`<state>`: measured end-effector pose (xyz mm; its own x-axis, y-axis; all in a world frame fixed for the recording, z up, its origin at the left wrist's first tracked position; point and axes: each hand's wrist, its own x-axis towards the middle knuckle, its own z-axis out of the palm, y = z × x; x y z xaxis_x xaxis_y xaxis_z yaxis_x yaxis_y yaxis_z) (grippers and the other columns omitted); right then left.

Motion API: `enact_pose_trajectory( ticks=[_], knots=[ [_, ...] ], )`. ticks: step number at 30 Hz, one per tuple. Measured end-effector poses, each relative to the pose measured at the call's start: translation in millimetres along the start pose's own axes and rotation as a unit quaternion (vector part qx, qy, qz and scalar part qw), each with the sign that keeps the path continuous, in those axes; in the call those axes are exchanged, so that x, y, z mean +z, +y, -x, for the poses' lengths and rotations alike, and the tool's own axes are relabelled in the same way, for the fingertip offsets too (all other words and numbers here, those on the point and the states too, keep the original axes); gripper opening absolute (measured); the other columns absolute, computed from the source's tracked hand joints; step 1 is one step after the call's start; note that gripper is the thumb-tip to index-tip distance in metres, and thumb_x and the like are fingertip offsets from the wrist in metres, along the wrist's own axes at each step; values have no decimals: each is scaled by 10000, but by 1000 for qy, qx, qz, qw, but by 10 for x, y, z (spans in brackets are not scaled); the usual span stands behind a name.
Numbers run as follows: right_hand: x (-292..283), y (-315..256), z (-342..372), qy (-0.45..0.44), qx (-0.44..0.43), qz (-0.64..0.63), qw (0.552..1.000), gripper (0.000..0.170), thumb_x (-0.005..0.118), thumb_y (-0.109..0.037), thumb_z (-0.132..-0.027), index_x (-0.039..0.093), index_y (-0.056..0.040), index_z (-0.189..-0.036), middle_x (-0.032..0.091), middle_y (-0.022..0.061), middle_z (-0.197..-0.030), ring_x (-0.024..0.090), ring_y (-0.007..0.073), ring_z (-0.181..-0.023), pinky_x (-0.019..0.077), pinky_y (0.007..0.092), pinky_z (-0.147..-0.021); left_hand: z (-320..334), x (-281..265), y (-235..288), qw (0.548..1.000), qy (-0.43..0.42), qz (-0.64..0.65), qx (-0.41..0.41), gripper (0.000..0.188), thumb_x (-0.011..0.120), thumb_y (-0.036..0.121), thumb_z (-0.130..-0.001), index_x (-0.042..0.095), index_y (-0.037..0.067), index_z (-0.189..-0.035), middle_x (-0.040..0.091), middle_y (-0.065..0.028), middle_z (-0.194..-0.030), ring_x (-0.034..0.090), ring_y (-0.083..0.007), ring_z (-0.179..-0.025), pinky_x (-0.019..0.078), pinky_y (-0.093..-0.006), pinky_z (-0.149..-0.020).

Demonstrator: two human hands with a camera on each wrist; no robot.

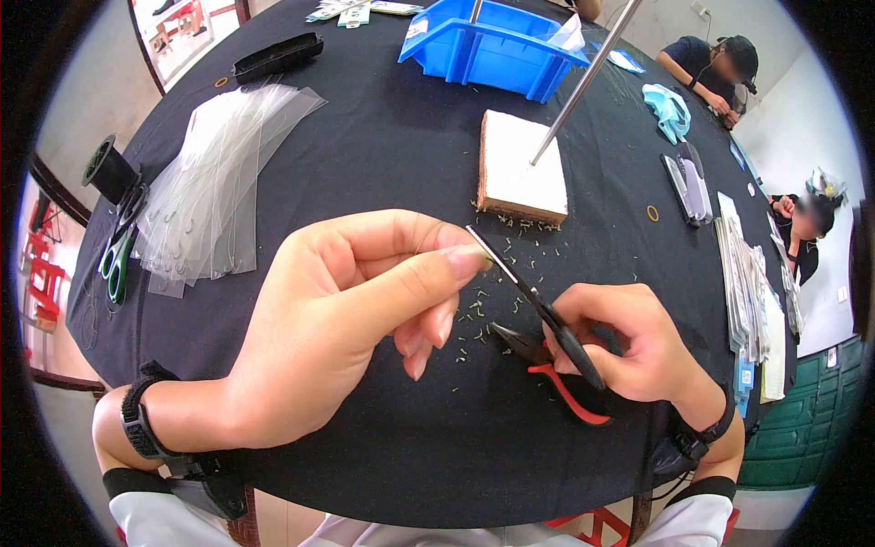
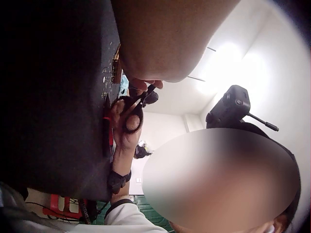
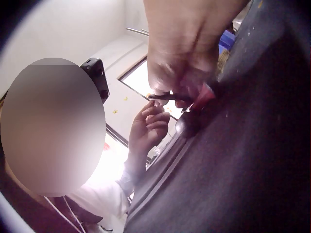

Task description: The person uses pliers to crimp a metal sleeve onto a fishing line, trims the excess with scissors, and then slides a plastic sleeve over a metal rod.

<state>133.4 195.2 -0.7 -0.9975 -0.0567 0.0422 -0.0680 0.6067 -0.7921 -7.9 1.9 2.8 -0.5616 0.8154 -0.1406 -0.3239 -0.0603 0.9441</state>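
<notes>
My left hand (image 1: 337,319) pinches a tiny piece with a thin line between thumb and forefinger; a greenish end shows at the thumb tip, and its kind cannot be told. In my right hand (image 1: 638,351) I hold black-handled scissors (image 1: 572,339), fingers through the loops. Their narrow blades point up and left, with the tips right at the left fingertips in the head view. The loops show clearly around the fingers of the right hand (image 2: 127,133) in the left wrist view. Beneath the right hand lie red-handled pliers (image 1: 574,401), partly hidden.
Small greenish clippings (image 1: 471,317) are scattered before a white-topped block (image 1: 519,159) with a metal rod (image 1: 583,87) over it. Behind stands a blue bin (image 1: 492,55). At left lie clear plastic sleeves (image 1: 214,182), green-handled scissors (image 1: 116,264) and a spool (image 1: 109,170); a stapler (image 1: 690,187) is right.
</notes>
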Motion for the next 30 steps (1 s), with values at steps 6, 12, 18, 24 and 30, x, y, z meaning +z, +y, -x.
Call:
enact_pose_trajectory(
  ticks=[6, 12, 18, 24, 30],
  knots=[
    [10, 24, 8, 82, 42, 9, 996, 144, 650, -101, -797, 583, -8, -884, 552, 31, -617, 442, 56, -485, 352, 228, -454, 8, 3, 18, 1000, 0, -5, -1, 161, 598, 160, -869, 586, 2, -897, 474, 2, -546, 425, -62, -449, 366, -211, -396],
    [24, -17, -44, 191, 25, 213, 958, 240, 702, -57, -726, 611, -7, -943, 614, 105, -927, 543, 169, -583, 447, 267, -540, 36, 47, 51, 1000, -5, -7, 3, 138, 603, 141, -867, 593, 4, -889, 523, -5, -585, 472, -55, -478, 380, -199, -410],
    [29, -150, -82, 211, -106, 222, 946, 224, 734, -105, -720, 615, -24, -893, 626, 94, -823, 599, 208, -711, 475, 291, -596, 64, 62, 33, 996, -51, -68, 27, 113, 611, 90, -866, 610, -16, -906, 601, -21, -707, 543, -45, -582, 433, -177, -498],
    [160, -262, -195, 137, -147, 71, 977, 134, 691, -57, -765, 598, -15, -853, 595, 65, -733, 565, 166, -605, 452, 262, -550, 67, 84, 17, 988, -85, -123, 48, 137, 602, 85, -871, 616, -33, -939, 621, -37, -772, 558, -57, -618, 454, -183, -527],
    [166, -211, -191, 171, -63, -48, 982, 23, 595, 3, -808, 596, 13, -788, 579, 60, -646, 533, 74, -568, 413, 233, -518, -6, 47, -9, 985, -83, -120, 88, 262, 496, 175, -939, 626, -45, -997, 647, -144, -971, 615, -176, -921, 531, -291, -704]
  ],
)
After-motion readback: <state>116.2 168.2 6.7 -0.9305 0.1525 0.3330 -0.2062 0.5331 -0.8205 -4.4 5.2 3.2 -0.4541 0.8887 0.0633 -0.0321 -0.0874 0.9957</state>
